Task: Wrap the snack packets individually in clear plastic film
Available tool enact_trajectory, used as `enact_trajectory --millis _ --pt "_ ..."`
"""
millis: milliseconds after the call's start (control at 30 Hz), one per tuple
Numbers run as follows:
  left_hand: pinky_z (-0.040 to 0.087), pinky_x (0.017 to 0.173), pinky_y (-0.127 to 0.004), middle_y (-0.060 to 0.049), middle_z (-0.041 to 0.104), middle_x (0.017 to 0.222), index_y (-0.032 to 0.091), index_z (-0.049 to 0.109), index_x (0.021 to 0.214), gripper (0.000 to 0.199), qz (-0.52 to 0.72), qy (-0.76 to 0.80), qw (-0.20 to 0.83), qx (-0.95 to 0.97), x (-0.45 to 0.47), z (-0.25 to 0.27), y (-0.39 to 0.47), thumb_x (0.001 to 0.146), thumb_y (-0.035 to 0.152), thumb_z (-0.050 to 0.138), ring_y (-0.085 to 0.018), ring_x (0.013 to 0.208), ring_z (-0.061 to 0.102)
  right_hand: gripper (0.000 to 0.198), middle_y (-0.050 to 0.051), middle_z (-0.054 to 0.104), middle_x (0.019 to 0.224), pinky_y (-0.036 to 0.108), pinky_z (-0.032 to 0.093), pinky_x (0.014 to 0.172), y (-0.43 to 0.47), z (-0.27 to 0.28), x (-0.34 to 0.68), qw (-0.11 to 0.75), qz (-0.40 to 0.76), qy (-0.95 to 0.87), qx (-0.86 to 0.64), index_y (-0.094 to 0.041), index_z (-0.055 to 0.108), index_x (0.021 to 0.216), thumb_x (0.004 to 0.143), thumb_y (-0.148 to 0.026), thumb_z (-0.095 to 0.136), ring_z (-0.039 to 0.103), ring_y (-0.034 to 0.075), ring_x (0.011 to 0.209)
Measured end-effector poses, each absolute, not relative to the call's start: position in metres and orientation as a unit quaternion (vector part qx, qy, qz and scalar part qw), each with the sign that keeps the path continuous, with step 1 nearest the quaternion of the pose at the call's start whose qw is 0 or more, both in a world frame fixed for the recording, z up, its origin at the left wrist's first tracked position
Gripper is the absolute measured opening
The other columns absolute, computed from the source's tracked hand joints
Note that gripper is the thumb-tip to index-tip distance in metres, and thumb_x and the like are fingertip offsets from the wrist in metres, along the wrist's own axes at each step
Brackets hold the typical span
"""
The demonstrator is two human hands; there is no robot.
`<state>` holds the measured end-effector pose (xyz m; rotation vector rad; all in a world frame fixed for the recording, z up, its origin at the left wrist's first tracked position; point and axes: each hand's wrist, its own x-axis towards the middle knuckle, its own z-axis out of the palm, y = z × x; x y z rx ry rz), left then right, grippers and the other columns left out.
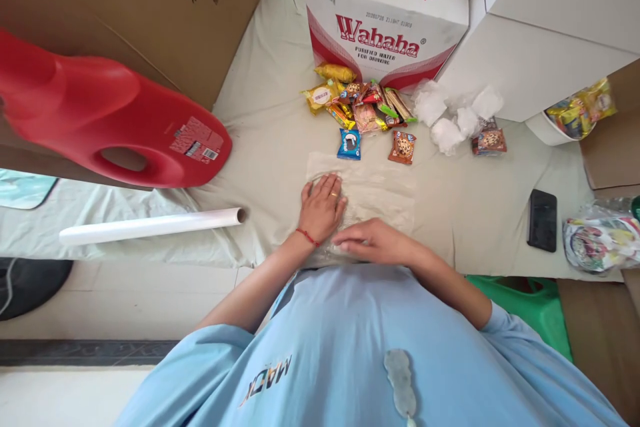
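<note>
My left hand [323, 207] lies flat, fingers stretched, on a thin clear plastic sheet or bag [385, 190] spread on the cloth-covered table. Close beside its wrist is my right hand [375, 240], over the plastic's near edge; its fingers point left, slightly apart, and nothing shows in them. Just beyond the plastic lie a blue snack packet [349, 144] and a brown cookie packet [402, 147]. Behind these is a pile of small wrapped snacks [367, 107]. Several crumpled white plastic bundles [447, 135] sit to the right of the pile.
A white plastic-film roll [150, 225] and a large red jug [125, 120] are on the left. At the back stands a Wahaha carton [380, 33]. To the right are a white tub of snacks [547, 130], a black phone [543, 220] and a printed plastic package [600, 243].
</note>
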<state>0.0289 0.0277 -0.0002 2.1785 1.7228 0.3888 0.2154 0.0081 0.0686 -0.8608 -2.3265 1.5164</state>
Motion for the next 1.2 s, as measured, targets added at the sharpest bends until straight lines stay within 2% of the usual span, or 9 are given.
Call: enact_trajectory --millis 100,200,367,467,700,833,933,1067,1200 --pt "0.010 0.133 -0.063 -0.014 0.039 0.171 0.018 0.042 0.162 0.060 0.108 0.584 0.154 0.790 0.025 -0.006 0.023 0.108 0.042 0.039 -0.031 0.160 0.034 0.040 0.008 0.072 0.140 0.041 0.051 0.114 0.038 0.063 0.243 0.187 0.401 -0.802 -0.402 -0.024 0.070 0.139 0.109 -0.038 0.048 0.067 0.023 0.129" --pt "0.003 0.131 -0.069 -0.010 0.033 0.174 0.024 0.042 0.163 0.059 0.093 0.593 0.145 0.787 0.017 -0.004 0.022 0.109 0.046 0.037 -0.032 0.163 0.027 0.042 0.015 0.063 0.151 0.054 0.041 0.123 0.069 0.038 0.270 0.170 0.286 -0.825 -0.457 -0.019 0.072 0.135 0.103 -0.039 0.054 0.055 0.031 0.143" --pt "0.000 0.131 -0.069 -0.008 0.028 0.176 0.029 0.039 0.165 0.058 0.079 0.580 0.138 0.799 0.001 -0.004 0.024 0.110 0.046 0.033 -0.029 0.163 0.030 0.039 0.014 0.076 0.125 0.044 0.053 0.102 0.112 0.028 0.290 0.120 0.226 -0.785 -0.564 -0.019 0.077 0.116 0.105 -0.036 0.044 0.069 0.029 0.117" --pt "0.000 0.130 -0.071 -0.008 0.027 0.176 0.031 0.037 0.166 0.059 0.079 0.581 0.135 0.799 0.000 -0.006 0.024 0.109 0.047 0.035 -0.030 0.163 0.030 0.044 0.014 0.077 0.109 0.037 0.051 0.087 0.139 0.045 0.268 0.073 0.172 -0.733 -0.654 -0.018 0.076 0.108 0.108 -0.039 0.037 0.071 0.029 0.101" --pt "0.000 0.130 -0.071 -0.009 0.027 0.176 0.029 0.036 0.166 0.060 0.069 0.584 0.128 0.799 0.005 -0.007 0.018 0.110 0.048 0.035 -0.031 0.163 0.029 0.054 0.023 0.073 0.125 0.040 0.050 0.092 0.180 0.045 0.177 0.031 0.197 -0.696 -0.690 -0.012 0.070 0.125 0.103 -0.057 0.053 0.069 0.036 0.115" --pt "0.001 0.130 -0.072 -0.010 0.029 0.175 0.029 0.037 0.166 0.060 0.076 0.585 0.128 0.797 0.004 -0.007 0.017 0.110 0.049 0.035 -0.031 0.162 0.031 0.046 0.019 0.070 0.130 0.039 0.051 0.095 0.180 0.032 0.163 0.074 0.235 -0.687 -0.684 -0.013 0.064 0.129 0.096 -0.045 0.066 0.067 0.033 0.118" --pt "0.002 0.130 -0.073 -0.011 0.030 0.175 0.030 0.037 0.166 0.059 0.086 0.581 0.135 0.798 0.004 -0.005 0.017 0.110 0.048 0.035 -0.031 0.162 0.031 0.035 0.013 0.073 0.113 0.038 0.051 0.093 0.173 0.027 0.175 0.126 0.267 -0.680 -0.671 -0.016 0.064 0.116 0.091 -0.040 0.070 0.068 0.030 0.106" --pt "0.002 0.130 -0.074 -0.010 0.030 0.175 0.031 0.037 0.166 0.059 0.093 0.581 0.151 0.795 0.004 -0.004 0.018 0.109 0.047 0.037 -0.032 0.162 0.031 0.031 0.002 0.067 0.088 0.032 0.051 0.079 0.164 0.031 0.219 0.256 0.365 -0.613 -0.652 -0.022 0.057 0.092 0.080 -0.043 0.076 0.064 0.021 0.084" --pt "0.000 0.130 -0.072 -0.009 0.029 0.175 0.031 0.038 0.166 0.059 0.095 0.583 0.157 0.792 0.005 -0.004 0.018 0.109 0.046 0.037 -0.032 0.162 0.030 0.038 -0.004 0.057 0.077 0.027 0.044 0.060 0.165 0.036 0.277 0.395 0.425 -0.465 -0.669 -0.026 0.046 0.090 0.080 -0.053 0.071 0.054 0.015 0.065"
